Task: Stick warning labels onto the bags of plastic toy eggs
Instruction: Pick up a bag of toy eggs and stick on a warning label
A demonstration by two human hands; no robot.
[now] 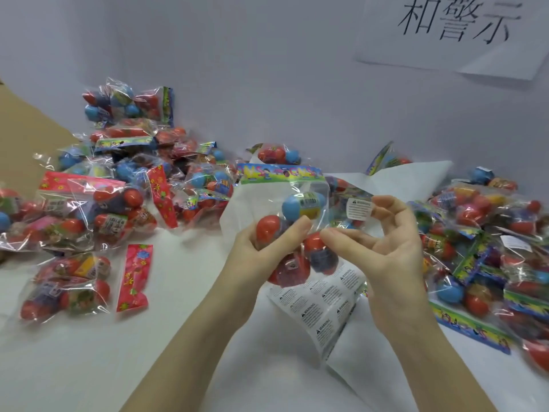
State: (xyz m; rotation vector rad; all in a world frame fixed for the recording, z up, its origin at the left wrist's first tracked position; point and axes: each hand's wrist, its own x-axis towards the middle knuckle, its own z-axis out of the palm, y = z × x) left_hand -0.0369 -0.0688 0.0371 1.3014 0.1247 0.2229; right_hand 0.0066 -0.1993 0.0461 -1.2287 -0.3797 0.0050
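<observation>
My left hand (267, 242) grips a clear bag of toy eggs (292, 215) from below, lifted over the table's middle; red and blue eggs show inside under a green and blue header card. My right hand (383, 239) is just right of the bag. A small white warning label (359, 209) sticks to its raised fingertips, level with the bag's right edge. The thumb reaches left and touches a red egg through the plastic. Below the bag lies a sheet of warning labels (320, 301), several stickers still on it.
A heap of egg bags (113, 185) fills the left and back of the white table (89, 367). Another pile of bags (490, 251) lies at the right. White paper (410, 179) sits behind my hands. A sign with printed characters (457, 22) hangs on the wall.
</observation>
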